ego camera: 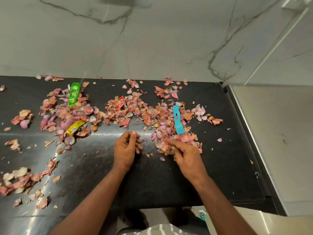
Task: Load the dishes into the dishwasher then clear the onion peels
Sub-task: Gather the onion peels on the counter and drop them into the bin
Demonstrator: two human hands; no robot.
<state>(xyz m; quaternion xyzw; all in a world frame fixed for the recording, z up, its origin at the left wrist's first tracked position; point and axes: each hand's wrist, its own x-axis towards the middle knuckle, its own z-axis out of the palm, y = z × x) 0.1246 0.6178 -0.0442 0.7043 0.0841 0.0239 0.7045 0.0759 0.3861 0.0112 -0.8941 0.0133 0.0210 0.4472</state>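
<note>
**Two hands at the peel pile, sweep under way**

Most onion peels (152, 114) are spread over the black countertop (152, 180), thickest in a band near the marble wall (152, 39), with loose clumps at the far left and the near left edge. No dishes or dishwasher are seen, so the peel-clearing part is judged to be in hand.

Right hand (186, 156) is laid on the near edge of the right-hand heap, fingers bent down into the peels, apparently to rake them toward the counter edge; whether peels are actually gripped cannot be told. Left hand (127, 148) is held just beside it, fingers loosely curled, thumb up, nothing clearly held; likely placed as a cup or stop for the swept peels.

Mixed into the litter: a blue paper strip (177, 119) just beyond the right hand, a green wrapper (73, 94), a yellow wrapper (75, 127), a red wrapper (121, 103). A steel surface (271, 133) adjoins the counter at right.
</note>
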